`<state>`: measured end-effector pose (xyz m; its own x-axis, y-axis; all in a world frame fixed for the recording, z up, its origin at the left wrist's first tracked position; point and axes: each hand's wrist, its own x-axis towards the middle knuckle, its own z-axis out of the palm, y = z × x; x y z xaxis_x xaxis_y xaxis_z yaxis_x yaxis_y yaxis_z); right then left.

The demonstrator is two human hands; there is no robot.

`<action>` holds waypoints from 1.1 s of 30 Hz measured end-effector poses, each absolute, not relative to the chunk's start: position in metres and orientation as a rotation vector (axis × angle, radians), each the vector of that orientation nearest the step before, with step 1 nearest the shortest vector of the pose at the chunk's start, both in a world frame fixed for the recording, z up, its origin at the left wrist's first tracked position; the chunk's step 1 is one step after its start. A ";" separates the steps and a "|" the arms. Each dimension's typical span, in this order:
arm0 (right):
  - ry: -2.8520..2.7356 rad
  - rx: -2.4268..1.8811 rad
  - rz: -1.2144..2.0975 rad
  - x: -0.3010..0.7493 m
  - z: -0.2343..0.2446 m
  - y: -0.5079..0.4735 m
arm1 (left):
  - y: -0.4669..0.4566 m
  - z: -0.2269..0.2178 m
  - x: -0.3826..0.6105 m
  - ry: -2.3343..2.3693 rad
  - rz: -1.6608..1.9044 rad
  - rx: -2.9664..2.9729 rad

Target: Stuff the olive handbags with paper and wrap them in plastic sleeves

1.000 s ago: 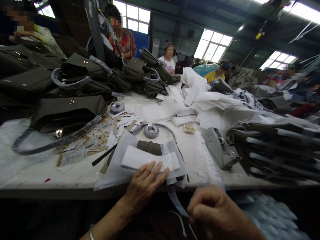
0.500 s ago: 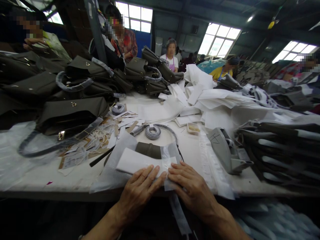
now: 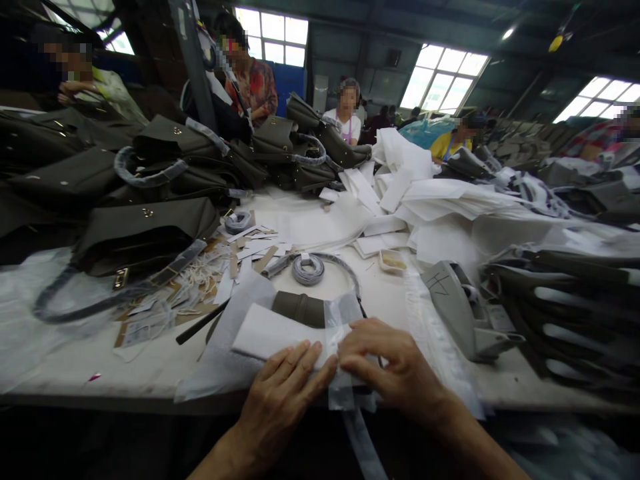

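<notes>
In front of me a dark olive bag [image 3: 305,308] lies on the table, partly covered by a white foam sheet [image 3: 270,333] and thin translucent wrapping [image 3: 215,360]. A clear plastic strip [image 3: 342,390] runs across the foam's right end. My left hand [image 3: 287,383] rests flat on the foam, fingers stretched out, its index fingertip close to the strip. On the strip's right side, my right hand [image 3: 387,360] has bent fingers, with thumb and index closed at the plastic. The bag's underside is hidden. A wrapped strap coil [image 3: 307,269] lies just beyond.
A grey tape dispenser [image 3: 457,310] stands at right beside stacked dark wrapped pieces [image 3: 570,313]. White sheets [image 3: 445,200] are heaped behind. Dark bags [image 3: 150,230], paper tags and strings [image 3: 195,280] lie left. A small tray [image 3: 393,261] sits mid-table. Several people work beyond.
My right hand has gone from lying flat with fingers extended to bent fingers closing at the plastic strip. My left hand stays flat on the foam. The view has shifted slightly.
</notes>
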<state>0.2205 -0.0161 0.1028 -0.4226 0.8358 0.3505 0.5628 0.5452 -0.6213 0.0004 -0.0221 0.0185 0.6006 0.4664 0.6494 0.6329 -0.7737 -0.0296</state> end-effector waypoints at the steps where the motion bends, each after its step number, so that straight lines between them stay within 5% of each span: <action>1: -2.107 -1.196 0.560 0.218 0.105 0.001 | -0.022 0.018 0.000 -0.893 -0.937 -2.570; 9: -2.428 -1.728 0.844 0.202 0.083 0.103 | -0.022 0.008 0.002 -0.947 -1.063 -2.528; 33: -2.772 -1.470 0.201 0.218 0.100 0.002 | -0.024 0.005 -0.002 -0.878 -0.986 -2.585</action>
<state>0.2180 0.0018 0.1004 -0.5628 0.8243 -0.0618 0.8246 0.5547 -0.1114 -0.0015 -0.0244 0.0055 0.5924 0.4506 0.6679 0.6112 -0.7914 -0.0082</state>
